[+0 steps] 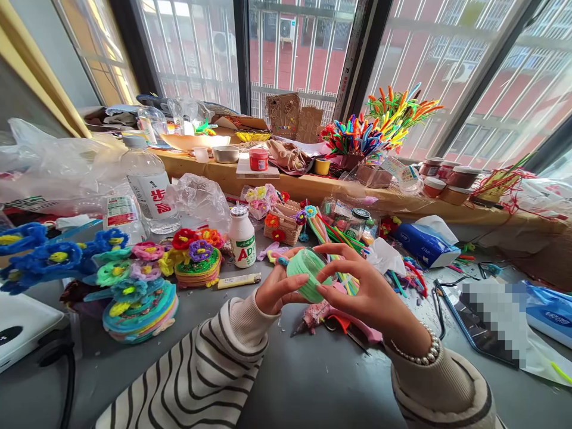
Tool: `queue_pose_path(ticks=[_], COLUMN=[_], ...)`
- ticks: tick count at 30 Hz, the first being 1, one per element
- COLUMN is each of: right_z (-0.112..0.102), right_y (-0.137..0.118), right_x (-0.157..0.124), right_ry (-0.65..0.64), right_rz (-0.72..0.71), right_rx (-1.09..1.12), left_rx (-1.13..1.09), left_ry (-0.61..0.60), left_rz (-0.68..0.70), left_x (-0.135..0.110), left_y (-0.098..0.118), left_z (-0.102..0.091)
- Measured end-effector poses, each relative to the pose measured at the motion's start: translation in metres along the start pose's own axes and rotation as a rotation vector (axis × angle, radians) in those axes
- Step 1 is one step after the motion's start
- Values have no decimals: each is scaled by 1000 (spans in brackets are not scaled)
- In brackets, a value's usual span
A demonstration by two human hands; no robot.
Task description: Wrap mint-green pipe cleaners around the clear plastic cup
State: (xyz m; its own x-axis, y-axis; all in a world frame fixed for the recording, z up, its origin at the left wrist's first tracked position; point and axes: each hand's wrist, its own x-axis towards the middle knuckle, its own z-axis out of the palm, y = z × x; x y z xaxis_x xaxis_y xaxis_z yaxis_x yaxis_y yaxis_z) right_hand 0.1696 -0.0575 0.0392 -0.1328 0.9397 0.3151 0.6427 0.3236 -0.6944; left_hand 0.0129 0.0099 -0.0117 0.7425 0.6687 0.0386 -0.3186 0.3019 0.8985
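Above the grey table, a small clear cup [308,275] is tilted between my two hands, its side covered in mint-green fuzzy strip that looks like pipe cleaner. My left hand [277,289] is closed round its left side, thumb in front. From the right, my right hand [364,287] pinches the cup's side and rim with thumb and fingers. Beneath lie pink fuzzy pieces [315,314] and an orange-handled tool [339,322], partly hidden by my hands. A white drink bottle [242,237] stands to the left of the cup, behind a yellowish stick-like packet [239,280].
Pipe-cleaner flowers on round coiled bases [140,313] crowd the left, near a water bottle [149,190]. A small woven basket [286,223] and a glass jar [357,223] stand behind. To the right lie a blue tissue pack [422,244] and a tablet-like device [469,322].
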Motion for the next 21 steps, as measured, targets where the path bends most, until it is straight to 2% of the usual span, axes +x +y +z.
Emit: queue_pose_path(ticks=[5,15,21], right_z=[0,-6,-2], right_y=[3,3,3], right_x=[0,-1,-1], right_ry=[-12,7,-16], right_rz=[10,27,18], right_rx=[12,68,57], left_rx=[-1,-57,-31], left_ry=[1,68,113], left_rz=[11,20,-3], left_x=[1,7,7], left_y=[-3,-10,-10], left_z=[-3,-8,-7])
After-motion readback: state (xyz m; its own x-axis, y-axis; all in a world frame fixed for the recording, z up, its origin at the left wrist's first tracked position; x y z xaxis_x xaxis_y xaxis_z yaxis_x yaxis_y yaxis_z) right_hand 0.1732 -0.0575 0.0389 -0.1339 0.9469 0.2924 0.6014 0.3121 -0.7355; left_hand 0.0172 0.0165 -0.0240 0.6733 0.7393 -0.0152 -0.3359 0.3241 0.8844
